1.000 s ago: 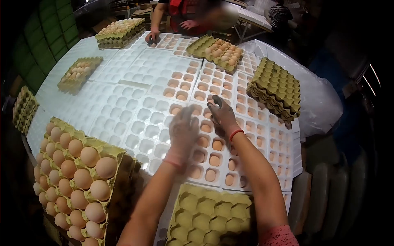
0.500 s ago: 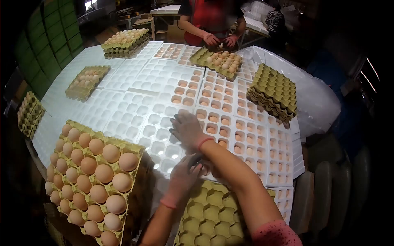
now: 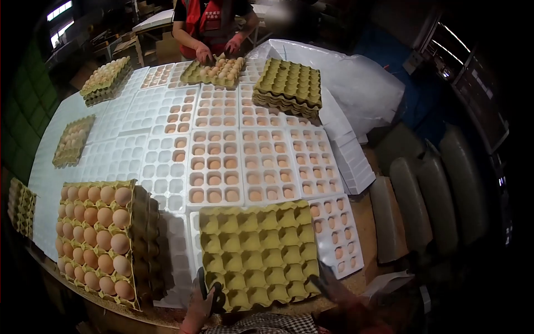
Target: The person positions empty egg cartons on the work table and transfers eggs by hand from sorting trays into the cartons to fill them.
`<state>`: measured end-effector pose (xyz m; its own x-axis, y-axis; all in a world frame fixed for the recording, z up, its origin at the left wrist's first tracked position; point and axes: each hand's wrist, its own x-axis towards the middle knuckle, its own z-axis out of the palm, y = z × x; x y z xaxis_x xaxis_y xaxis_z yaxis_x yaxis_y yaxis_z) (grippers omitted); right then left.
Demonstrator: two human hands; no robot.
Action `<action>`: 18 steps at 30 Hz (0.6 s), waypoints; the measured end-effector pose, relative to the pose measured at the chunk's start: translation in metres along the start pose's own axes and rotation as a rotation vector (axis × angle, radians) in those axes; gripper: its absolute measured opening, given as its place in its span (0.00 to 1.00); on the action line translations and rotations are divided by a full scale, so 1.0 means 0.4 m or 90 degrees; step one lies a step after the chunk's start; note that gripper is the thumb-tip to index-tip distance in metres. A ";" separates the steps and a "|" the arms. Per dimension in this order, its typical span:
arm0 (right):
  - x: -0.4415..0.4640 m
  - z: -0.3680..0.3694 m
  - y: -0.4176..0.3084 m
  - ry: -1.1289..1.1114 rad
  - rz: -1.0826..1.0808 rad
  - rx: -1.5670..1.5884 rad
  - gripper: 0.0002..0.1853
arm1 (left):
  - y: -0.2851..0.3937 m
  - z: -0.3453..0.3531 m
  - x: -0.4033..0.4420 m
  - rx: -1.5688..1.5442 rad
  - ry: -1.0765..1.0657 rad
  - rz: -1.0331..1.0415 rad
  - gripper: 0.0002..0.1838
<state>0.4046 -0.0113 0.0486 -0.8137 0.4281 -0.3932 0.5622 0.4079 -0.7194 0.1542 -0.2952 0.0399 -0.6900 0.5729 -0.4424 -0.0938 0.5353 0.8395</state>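
An empty yellow-green egg tray (image 3: 258,250) lies at the near side of the table, over white foam egg boxes. My left hand (image 3: 201,303), in a glove with dark fingertips, grips its lower left corner. At the lower right edge, my right hand (image 3: 335,289) has its dark fingers closed on the tray's side; that hand is partly in shadow. Brown eggs fill a tray on top of a stack (image 3: 92,234) to the left. Just beyond the empty tray, a foam box (image 3: 214,167) holds eggs in its cells.
Across the table, a person in a red vest (image 3: 211,28) handles a partly filled egg tray (image 3: 214,72). A stack of empty trays (image 3: 288,86) stands at the back right. More egg trays (image 3: 105,80) sit at the far left. Clear plastic wrap (image 3: 356,83) hangs off the right side.
Both hands have come back from the foam cells to the near edge and now hold the empty tray's sides. The view has turned right. More cells in the near box hold eggs.
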 end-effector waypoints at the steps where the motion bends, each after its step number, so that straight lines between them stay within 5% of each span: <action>1: -0.025 0.026 0.009 0.001 0.001 0.006 0.30 | -0.020 0.009 -0.010 0.103 0.003 -0.018 0.28; 2: -0.041 0.049 0.017 0.021 0.093 0.133 0.29 | -0.054 0.010 -0.016 0.207 0.011 -0.035 0.28; 4: -0.029 0.033 -0.001 0.038 0.170 0.264 0.28 | -0.049 0.000 -0.007 0.218 0.092 0.160 0.30; 6: 0.005 -0.058 -0.069 0.212 -0.082 0.238 0.28 | 0.083 -0.009 0.051 0.120 0.149 0.294 0.32; 8: 0.140 -0.156 -0.060 0.351 -0.310 -0.246 0.26 | 0.291 -0.032 0.110 -0.231 0.089 0.277 0.33; 9: 0.251 -0.172 -0.083 0.349 -0.238 0.375 0.24 | 0.358 -0.043 0.150 -0.264 0.117 0.350 0.32; 11: 0.410 -0.252 -0.109 0.418 -0.292 0.149 0.26 | 0.482 -0.062 0.098 -0.153 0.189 0.402 0.30; 13: 0.587 -0.280 -0.145 0.334 -0.157 0.519 0.28 | 0.478 -0.080 0.030 -0.132 0.205 0.516 0.34; 15: 0.747 -0.260 -0.117 0.329 -0.260 0.516 0.27 | 0.404 -0.122 -0.056 -0.013 0.257 0.607 0.40; 16: 0.794 -0.241 -0.112 0.302 -0.272 0.522 0.27 | 0.385 -0.157 -0.114 0.145 0.320 0.608 0.38; 18: 0.926 -0.213 -0.043 0.259 -0.250 0.309 0.28 | 0.299 -0.193 -0.196 0.132 0.453 0.501 0.36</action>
<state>0.1063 0.2091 -0.0359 -0.7692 0.6277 0.1200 0.0363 0.2304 -0.9724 0.1417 -0.3240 0.1991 -0.7682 0.3455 0.5390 0.6353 0.3074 0.7084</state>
